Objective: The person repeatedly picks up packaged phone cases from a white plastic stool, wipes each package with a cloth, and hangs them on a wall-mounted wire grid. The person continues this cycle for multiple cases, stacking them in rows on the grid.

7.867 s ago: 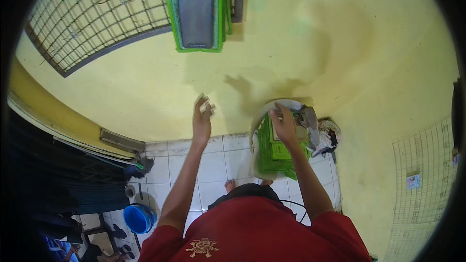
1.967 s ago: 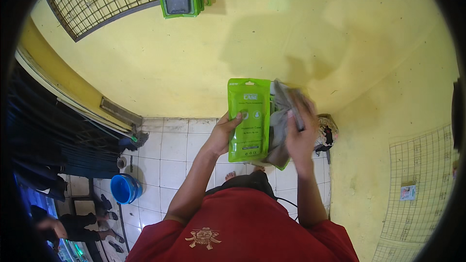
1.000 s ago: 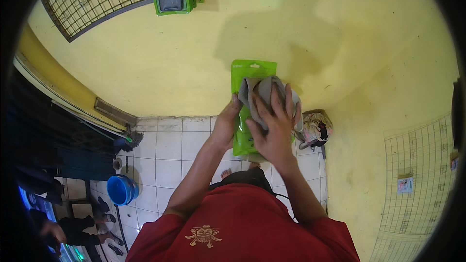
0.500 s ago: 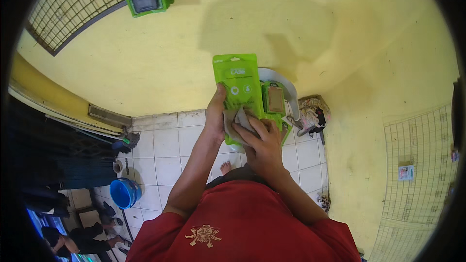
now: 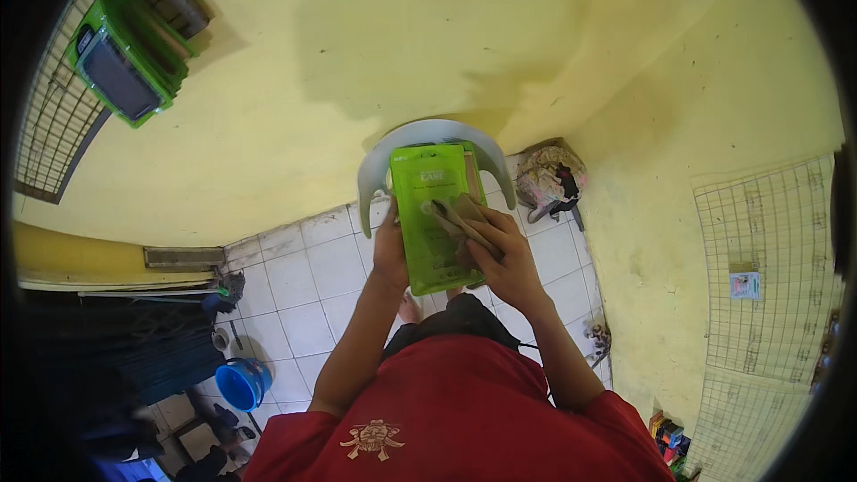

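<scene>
My left hand point(image 5: 389, 252) grips the left edge of a flat green phone case package point(image 5: 428, 259), which it holds up in front of my body. A crumpled grey-brown cloth point(image 5: 466, 221) is bunched in the fingers of my right hand point(image 5: 507, 257). The cloth rests on the printed face of the package, right of its middle. Part of the left fingers is hidden behind the package. Past its right edge shows a strip of green and brown, mostly covered, on a pale grey plastic chair point(image 5: 373, 174).
Green packages point(image 5: 129, 67) hang from a wire rack at the upper left. A stuffed bag point(image 5: 549, 180) stands by the yellow wall point(image 5: 643, 170). On the tiled floor point(image 5: 335, 272) sits a blue bucket point(image 5: 243, 384). Another wire grid point(image 5: 763, 250) lines the right wall.
The view has shifted, so the hanging packages lie farther left and more of the chair shows. My right hand and the cloth have moved toward the package's right edge.
</scene>
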Tool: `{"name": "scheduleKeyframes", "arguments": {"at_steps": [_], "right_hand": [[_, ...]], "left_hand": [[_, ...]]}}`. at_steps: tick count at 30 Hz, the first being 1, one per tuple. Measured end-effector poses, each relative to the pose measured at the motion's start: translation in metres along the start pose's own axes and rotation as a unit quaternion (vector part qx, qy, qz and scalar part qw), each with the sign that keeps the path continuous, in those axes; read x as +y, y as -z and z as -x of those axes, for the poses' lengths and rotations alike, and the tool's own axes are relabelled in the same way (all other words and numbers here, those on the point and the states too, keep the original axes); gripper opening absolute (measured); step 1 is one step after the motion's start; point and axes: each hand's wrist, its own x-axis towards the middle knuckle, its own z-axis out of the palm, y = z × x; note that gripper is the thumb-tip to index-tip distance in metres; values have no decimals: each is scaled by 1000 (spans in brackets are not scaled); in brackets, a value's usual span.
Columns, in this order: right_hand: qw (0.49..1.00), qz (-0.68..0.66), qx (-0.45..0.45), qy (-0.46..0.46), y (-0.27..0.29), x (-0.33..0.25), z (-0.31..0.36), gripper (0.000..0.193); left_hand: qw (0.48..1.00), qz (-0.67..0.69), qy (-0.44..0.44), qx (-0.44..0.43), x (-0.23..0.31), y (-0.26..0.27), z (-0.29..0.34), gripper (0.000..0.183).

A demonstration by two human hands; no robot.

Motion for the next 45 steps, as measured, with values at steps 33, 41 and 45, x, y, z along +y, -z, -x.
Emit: {"name": "scheduleKeyframes", "arguments": {"at_steps": [33, 41, 45], "right_hand": [[938, 291, -149, -115, -48, 345, -172, 48], [961, 231, -132, -79, -37, 343, -157, 49], [965, 234, -90, -74, -26, 317, -153, 40]], "left_hand": [[892, -315, -173, 272, -8, 13, -54, 34], [901, -298, -170, 264, -7, 12, -47, 34], [902, -305, -183, 247, -1, 9, -36, 35]]}}
